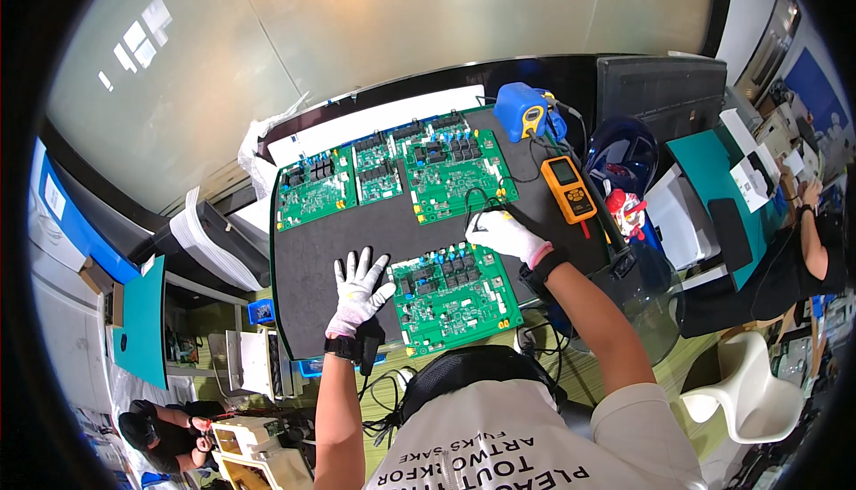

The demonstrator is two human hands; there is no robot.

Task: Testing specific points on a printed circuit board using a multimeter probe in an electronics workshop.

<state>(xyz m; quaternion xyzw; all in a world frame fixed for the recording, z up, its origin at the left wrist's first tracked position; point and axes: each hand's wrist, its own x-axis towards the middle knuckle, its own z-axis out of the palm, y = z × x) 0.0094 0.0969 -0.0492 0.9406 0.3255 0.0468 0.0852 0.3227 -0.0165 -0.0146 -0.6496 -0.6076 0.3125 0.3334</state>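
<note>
Flat on the dark mat (312,258), fingers spread, lies my left hand (358,292) in a white glove with dark fingertips. Just right of it is the nearest green circuit board (464,307), with black blocks and blue parts along its far side. My right hand (506,236), also gloved, is over this board's far edge, its fingers pinched together. A thin black lead (475,196) shows at those fingers; its tip is hidden. Farther back lie a large green board (450,191), a narrow one (379,182) and another at the left (316,200).
An orange handheld meter (569,189) lies on the right, beside a blue-and-yellow bench unit (524,114) with cables. A white strip (383,124) runs along the back edge. A white chair (744,387) stands behind right. Other people work at the far right (813,240) and lower left (165,436).
</note>
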